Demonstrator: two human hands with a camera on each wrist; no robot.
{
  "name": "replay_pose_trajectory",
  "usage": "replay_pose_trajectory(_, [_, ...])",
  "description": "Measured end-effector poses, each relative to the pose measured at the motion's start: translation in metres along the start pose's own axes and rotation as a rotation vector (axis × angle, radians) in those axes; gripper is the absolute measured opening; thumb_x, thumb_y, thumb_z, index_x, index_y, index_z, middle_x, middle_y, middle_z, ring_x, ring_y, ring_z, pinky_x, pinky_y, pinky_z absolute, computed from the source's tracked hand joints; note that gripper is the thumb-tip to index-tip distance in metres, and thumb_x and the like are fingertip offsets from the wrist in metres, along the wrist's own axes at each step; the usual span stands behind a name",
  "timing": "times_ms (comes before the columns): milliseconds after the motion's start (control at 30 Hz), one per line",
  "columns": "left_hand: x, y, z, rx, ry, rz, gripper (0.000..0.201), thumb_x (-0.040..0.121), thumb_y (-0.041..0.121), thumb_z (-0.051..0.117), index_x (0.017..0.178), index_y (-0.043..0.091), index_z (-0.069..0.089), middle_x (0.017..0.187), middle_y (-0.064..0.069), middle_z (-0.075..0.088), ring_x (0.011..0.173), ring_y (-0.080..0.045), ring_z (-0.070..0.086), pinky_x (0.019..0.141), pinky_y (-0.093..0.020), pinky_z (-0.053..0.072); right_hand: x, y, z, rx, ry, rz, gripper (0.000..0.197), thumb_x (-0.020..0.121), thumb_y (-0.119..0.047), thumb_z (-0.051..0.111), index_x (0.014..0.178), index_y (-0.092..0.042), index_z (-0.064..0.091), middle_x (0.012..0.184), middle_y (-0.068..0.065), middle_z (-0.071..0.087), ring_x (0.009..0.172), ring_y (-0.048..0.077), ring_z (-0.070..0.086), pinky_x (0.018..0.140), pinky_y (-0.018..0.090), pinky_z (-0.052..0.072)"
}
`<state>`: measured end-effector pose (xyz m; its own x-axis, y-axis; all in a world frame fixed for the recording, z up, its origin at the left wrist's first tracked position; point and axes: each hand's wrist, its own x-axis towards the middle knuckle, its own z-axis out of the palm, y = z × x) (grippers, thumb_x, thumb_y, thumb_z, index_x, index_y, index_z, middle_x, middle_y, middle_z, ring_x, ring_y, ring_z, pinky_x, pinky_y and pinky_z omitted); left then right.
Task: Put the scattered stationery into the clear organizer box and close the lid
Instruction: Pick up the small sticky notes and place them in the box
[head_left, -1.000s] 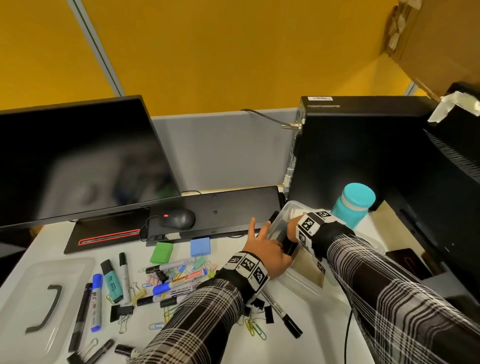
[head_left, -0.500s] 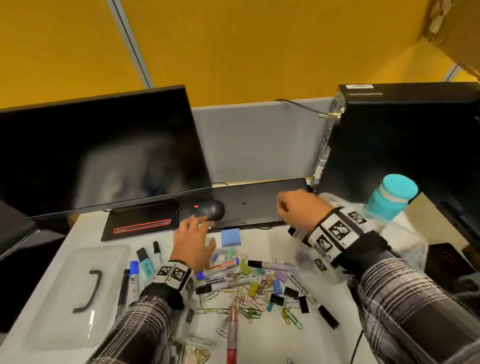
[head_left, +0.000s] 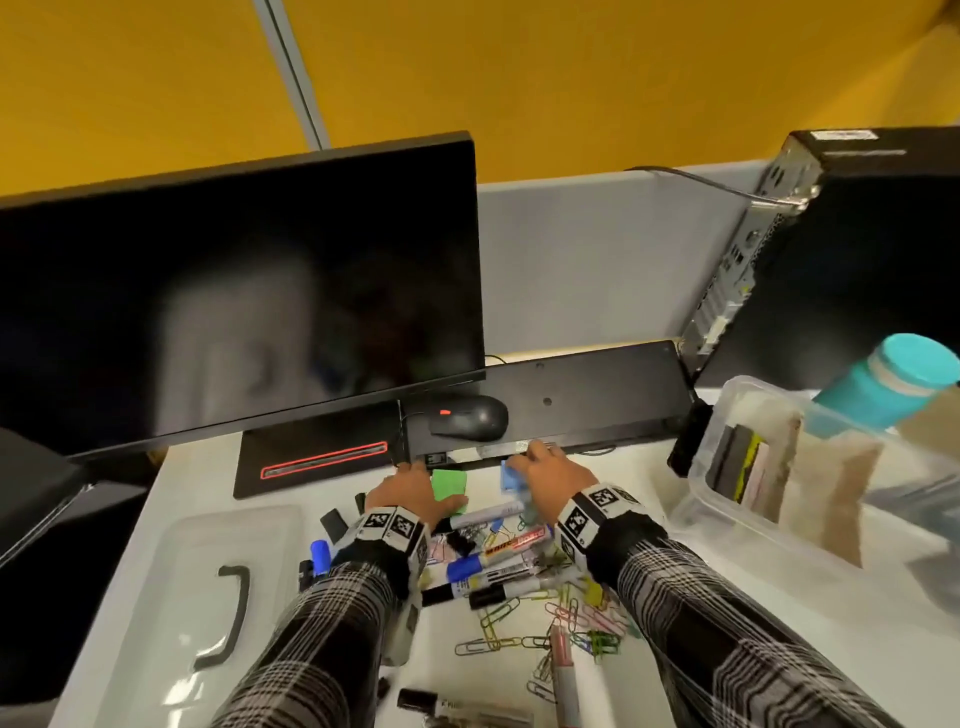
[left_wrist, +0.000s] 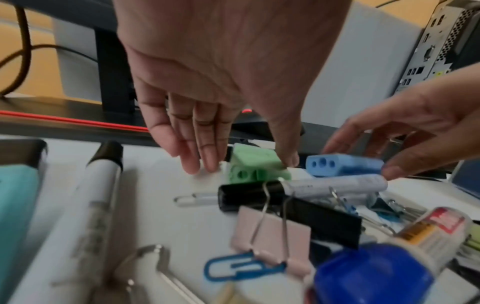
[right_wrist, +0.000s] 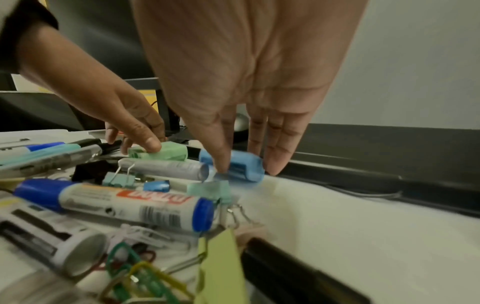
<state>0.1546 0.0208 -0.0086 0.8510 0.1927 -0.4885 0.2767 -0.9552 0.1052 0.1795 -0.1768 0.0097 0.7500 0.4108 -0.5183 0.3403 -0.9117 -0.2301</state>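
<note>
Markers (head_left: 493, 564), paper clips (head_left: 571, 618) and binder clips (left_wrist: 272, 232) lie heaped on the white desk. At the heap's far edge my left hand (head_left: 431, 483) pinches a green holed block (left_wrist: 249, 162) between thumb and fingers. Beside it my right hand (right_wrist: 246, 167) pinches a blue holed block (right_wrist: 244, 166), which is tilted off the desk. The clear organizer box (head_left: 698, 499) stands open at the right with a few dark items inside. Its clear lid (head_left: 156, 571) with a black handle lies flat at the left.
A dark monitor (head_left: 234, 301) stands behind the heap. A mouse (head_left: 470, 415) sits on a black keyboard (head_left: 597, 395) right behind my hands. A PC tower (head_left: 857, 260) and a teal bottle (head_left: 893, 384) stand behind the box.
Both hands have left the organizer box and come left to the heap. The left hand has closed on the green block and the right on the blue one.
</note>
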Motion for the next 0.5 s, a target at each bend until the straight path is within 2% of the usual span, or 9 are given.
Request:
replay_pose_trajectory(67, [0.003, 0.0, 0.004, -0.021, -0.014, 0.012, 0.079, 0.075, 0.068, 0.056, 0.132, 0.015, 0.041, 0.131, -0.007, 0.053, 0.115, -0.026, 0.056, 0.094, -0.04, 0.047, 0.004, -0.004, 0.004, 0.003, 0.008, 0.019, 0.067, 0.08, -0.011, 0.067, 0.137, -0.017, 0.033, 0.139, 0.009, 0.032, 0.129, 0.031, 0.033, 0.1, 0.046, 0.043])
replay_pose_trajectory(167, [0.004, -0.001, 0.002, -0.037, -0.025, 0.068, 0.06, 0.08, 0.056, 0.058, 0.124, 0.017, 0.048, 0.125, -0.005, 0.059, 0.111, -0.024, 0.058, 0.092, -0.035, 0.046, 0.008, -0.004, 0.009, 0.002, 0.04, 0.04, 0.05, 0.086, -0.01, 0.058, 0.132, -0.014, 0.04, 0.137, 0.01, 0.036, 0.126, 0.03, 0.038, 0.098, 0.044, 0.044])
replay_pose_trajectory(267, [0.0, -0.006, -0.001, -0.085, -0.01, 0.092, 0.053, 0.084, 0.047, 0.058, 0.126, 0.016, 0.046, 0.122, -0.006, 0.06, 0.11, -0.025, 0.058, 0.087, -0.032, 0.044, 0.002, -0.004, 0.006, 0.104, 0.072, 0.064, 0.042, 0.088, -0.011, 0.057, 0.128, -0.013, 0.044, 0.131, 0.011, 0.047, 0.119, 0.029, 0.048, 0.096, 0.039, 0.044])
replay_pose_trajectory(367, [-0.004, -0.015, -0.001, -0.225, 0.023, 0.089, 0.057, 0.085, 0.045, 0.058, 0.13, 0.016, 0.039, 0.123, -0.006, 0.06, 0.11, -0.026, 0.059, 0.088, -0.033, 0.045, -0.018, -0.001, -0.004, 0.349, 0.215, 0.044, 0.034, 0.09, -0.016, 0.057, 0.121, -0.015, 0.043, 0.114, 0.011, 0.06, 0.1, 0.027, 0.059, 0.078, 0.03, 0.045])
replay_pose_trajectory(433, [-0.008, -0.019, 0.0, -0.371, 0.048, 0.12, 0.047, 0.087, 0.042, 0.058, 0.121, 0.015, 0.04, 0.116, -0.008, 0.06, 0.102, -0.026, 0.06, 0.081, -0.033, 0.045, -0.039, 0.004, -0.015, 0.489, 0.316, -0.008, 0.028, 0.09, -0.02, 0.058, 0.111, -0.017, 0.04, 0.097, 0.006, 0.061, 0.081, 0.022, 0.059, 0.064, 0.025, 0.041])
replay_pose_trajectory(500, [-0.016, -0.02, -0.001, -0.499, 0.068, 0.18, 0.036, 0.09, 0.037, 0.056, 0.113, 0.014, 0.04, 0.108, -0.008, 0.059, 0.092, -0.024, 0.06, 0.076, -0.034, 0.045, -0.063, 0.013, -0.029, 0.613, 0.42, -0.075, 0.025, 0.09, -0.022, 0.06, 0.106, -0.022, 0.041, 0.094, 0.002, 0.062, 0.078, 0.019, 0.061, 0.062, 0.023, 0.044])
